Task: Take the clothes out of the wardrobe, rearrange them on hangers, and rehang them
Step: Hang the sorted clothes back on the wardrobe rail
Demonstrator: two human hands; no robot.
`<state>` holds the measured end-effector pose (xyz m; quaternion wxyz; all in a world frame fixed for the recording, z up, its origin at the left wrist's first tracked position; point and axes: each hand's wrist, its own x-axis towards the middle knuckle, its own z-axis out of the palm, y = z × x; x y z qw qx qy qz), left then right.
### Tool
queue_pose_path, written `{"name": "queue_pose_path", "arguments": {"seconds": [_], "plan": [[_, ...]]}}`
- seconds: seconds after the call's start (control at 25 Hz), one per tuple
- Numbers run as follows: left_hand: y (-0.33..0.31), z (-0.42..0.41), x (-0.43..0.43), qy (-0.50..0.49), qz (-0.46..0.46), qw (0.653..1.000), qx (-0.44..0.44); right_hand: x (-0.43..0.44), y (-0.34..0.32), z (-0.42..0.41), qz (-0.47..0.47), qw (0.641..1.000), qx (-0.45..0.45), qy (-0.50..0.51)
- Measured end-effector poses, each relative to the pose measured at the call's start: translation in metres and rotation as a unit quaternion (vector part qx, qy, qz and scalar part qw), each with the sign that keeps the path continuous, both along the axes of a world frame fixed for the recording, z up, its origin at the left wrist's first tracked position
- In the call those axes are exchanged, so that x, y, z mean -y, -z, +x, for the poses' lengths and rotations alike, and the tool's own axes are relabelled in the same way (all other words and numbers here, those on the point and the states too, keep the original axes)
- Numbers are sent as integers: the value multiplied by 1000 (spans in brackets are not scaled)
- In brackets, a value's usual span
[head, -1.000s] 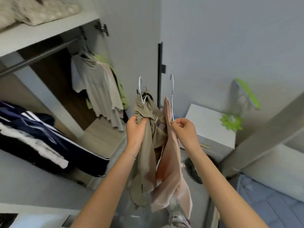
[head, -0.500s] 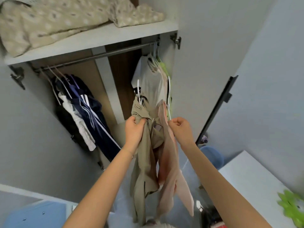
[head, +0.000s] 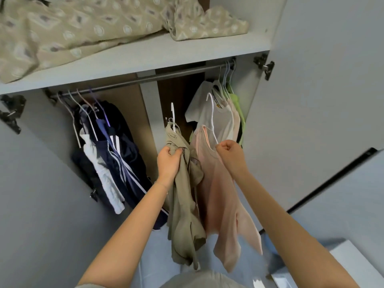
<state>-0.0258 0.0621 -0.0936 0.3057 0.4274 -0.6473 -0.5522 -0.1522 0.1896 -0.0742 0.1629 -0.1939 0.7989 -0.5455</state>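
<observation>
The open wardrobe (head: pixel 149 113) is being faced from below, and its top shelf (head: pixel 133 63) is being covered by crumpled patterned bedding (head: pixel 83 28) that is spilling toward the shelf's right end. Under the shelf, the rail (head: pixel 166 76) is being loaded at both ends: dark navy and white clothes (head: pixel 116 146) are being carried at its left end, and pale shirts (head: pixel 220 119) with a lime-green piece are being carried at its right end, against the wardrobe's right wall. The middle stretch of the rail is being left bare.

In front of that gap, below the rail, two garments are being held up side by side, touching. A khaki garment (head: pixel 185 204) is being gripped near its top by the left hand (head: pixel 168 163), the fingers being wrapped tightly round bunched cloth. A pink top (head: pixel 220 194) is being held at its neckline by the right hand (head: pixel 230 154), which is being kept in a closed fist on the wire of its hanger. A white hanger hook (head: pixel 172 115) is being shown above the khaki garment, and a second white hook (head: pixel 212 113) above the pink top; neither is being hung on the rail.
</observation>
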Motion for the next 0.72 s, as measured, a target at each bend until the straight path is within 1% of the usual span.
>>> {"name": "queue_pose_path", "arguments": {"seconds": [0.28, 0.48, 0.6, 0.72], "plan": [[9, -64, 70, -13, -11, 1000, -3, 79, 7, -86, -10, 1000, -6, -2], [21, -109, 114, -37, -31, 999, -13, 132, 15, -156, -10, 999, -50, -3], [34, -136, 135, -53, -45, 997, -41, 160, 20, -191, -45, 997, -67, -15], [41, -158, 151, -63, -61, 995, -51, 182, 22, -222, -42, 995, -86, 4]]}}
